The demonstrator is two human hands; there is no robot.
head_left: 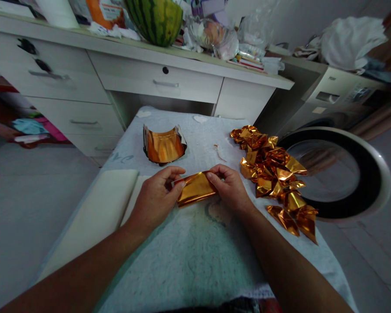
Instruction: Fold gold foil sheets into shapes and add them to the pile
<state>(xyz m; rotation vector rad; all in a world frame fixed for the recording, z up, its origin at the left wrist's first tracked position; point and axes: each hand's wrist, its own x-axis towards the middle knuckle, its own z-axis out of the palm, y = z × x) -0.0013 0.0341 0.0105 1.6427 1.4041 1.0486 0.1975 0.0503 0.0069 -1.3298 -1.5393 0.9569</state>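
Note:
Between my two hands is a folded sheet of gold foil paper [197, 188], a flat shiny strip held just above the cloth. My left hand [161, 193] pinches its left end between thumb and fingers. The right end is gripped by my right hand [227, 186], thumb on top of the foil. Beyond my left hand lies a curved stack of gold foil sheets [164, 145], its ends bent upward. To the right of my right hand spreads a heap of folded gold foil pieces [273, 169]. A thin string [219, 153] lies between the stack and the heap.
A patterned pale cloth [195, 252] covers the table, with a cream pad [94, 213] at its left. Behind stands a white drawer cabinet [169, 82] bearing a cut watermelon [154, 19] and clutter. At right, a washing machine's round door [335, 174] hangs open beside the table.

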